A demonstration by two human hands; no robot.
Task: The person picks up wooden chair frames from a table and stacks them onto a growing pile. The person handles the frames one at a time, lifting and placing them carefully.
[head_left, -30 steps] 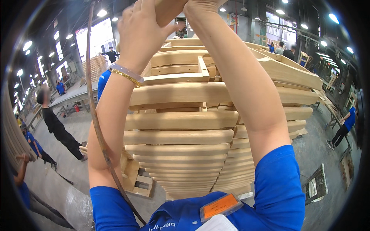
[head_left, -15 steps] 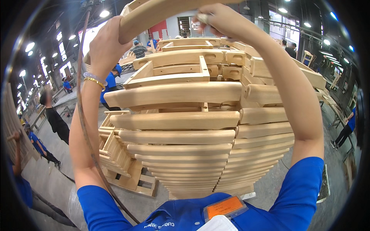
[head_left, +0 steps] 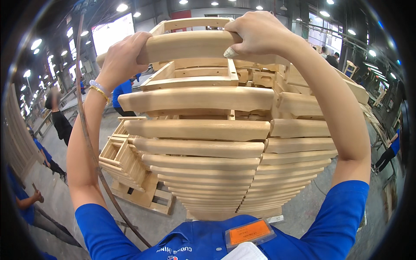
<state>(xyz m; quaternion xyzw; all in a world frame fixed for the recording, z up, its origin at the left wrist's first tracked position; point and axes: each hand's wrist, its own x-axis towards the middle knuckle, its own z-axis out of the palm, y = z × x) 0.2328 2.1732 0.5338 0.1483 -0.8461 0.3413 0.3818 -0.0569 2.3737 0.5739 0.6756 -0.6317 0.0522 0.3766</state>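
A pale wooden frame with a broad curved front rail (head_left: 188,47) is held up above a tall stack of similar frames. My left hand (head_left: 123,55) is closed round the rail's left part, fingers over the top. My right hand (head_left: 262,37) grips the same rail further right, its thumb on the front face and a whitish covering on the thumb tip. The rail hides part of the stack's top. Below it, the upper frame of the stack (head_left: 195,99) shows a curved front rail and an open middle.
A second column of stacked frames (head_left: 303,130) stands close on the right. Smaller wooden frames (head_left: 130,158) rest on a pallet (head_left: 162,201) at the left. A brown hose (head_left: 89,143) hangs past my left arm. People in blue shirts are at both sides.
The held frame has come down and shows more fully above the stack. My right hand, blurred before, now grips the front rail. The left hand has moved slightly down and keeps its hold.
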